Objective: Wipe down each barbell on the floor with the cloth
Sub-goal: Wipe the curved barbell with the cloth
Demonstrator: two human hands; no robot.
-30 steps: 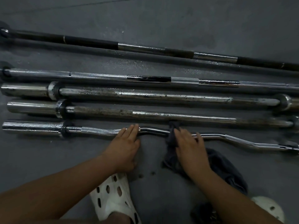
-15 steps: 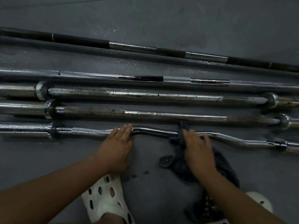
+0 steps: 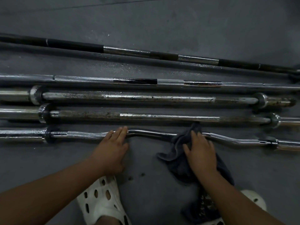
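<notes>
left hand (image 3: 112,150) touches barbell (image 3: 146,133), right hand (image 3: 201,151) presses cloth (image 3: 177,157)

floor: dark grey speckled rubber floor (image 3: 162,21), thin seam line (image 3: 113,3) at far edge | footwear: white perforated foam clog (image 3: 100,200) bottom centre; second white clog (image 3: 256,198) bottom right, mostly hidden | marks: small dark spots (image 3: 142,174) on floor between clogs

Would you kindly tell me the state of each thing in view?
Curved chrome curl bar: lying flat, shiny
Dark grey cloth: bunched, draped over the curl bar
Left hand: fingers straight, resting on the curl bar
Right hand: pressing the cloth onto the bar
Rusty steel barbell beside it: untouched
</notes>
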